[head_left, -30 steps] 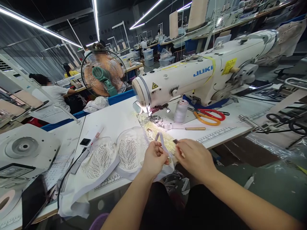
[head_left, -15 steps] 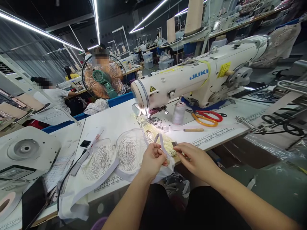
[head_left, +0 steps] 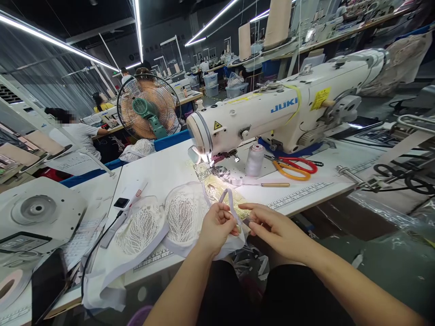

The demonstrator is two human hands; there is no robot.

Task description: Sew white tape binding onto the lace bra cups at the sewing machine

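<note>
White lace bra (head_left: 185, 217), lying on the near edge of the table (head_left: 146, 167), cups side by side, one end hanging off the edge at far left. Long axis ran roughly left to right, slanting down toward the hanging end. Most of it sat to the left of both hands; the right-hand end reached the fingers.

Left hand (head_left: 217, 232) was nearer, over that end, thumb and fingers pinched on a thin greyish strap (head_left: 230, 199) that looped up above the knuckles. Right hand (head_left: 272, 228) was just across from it, off the right end, fingertips pointing back at the strap, index finger out, thumb near the others. Something small and dark showed at its fingertips, too blurred to name; could not tell if it was gripped. Hands were close but apart.

Shiny yellow sheet (head_left: 220, 192) lay just beyond the strap, leading to the sewing machine (head_left: 251, 113), lamp lit at the needle. Right of the needle: thread spool (head_left: 254, 161) upright, scissors (head_left: 292, 174) with orange and red handles, wooden-handled tool (head_left: 276, 184) lying flat. Farther off, a big fan (head_left: 141, 107) and a co-worker in a white top (head_left: 76, 136).
</note>
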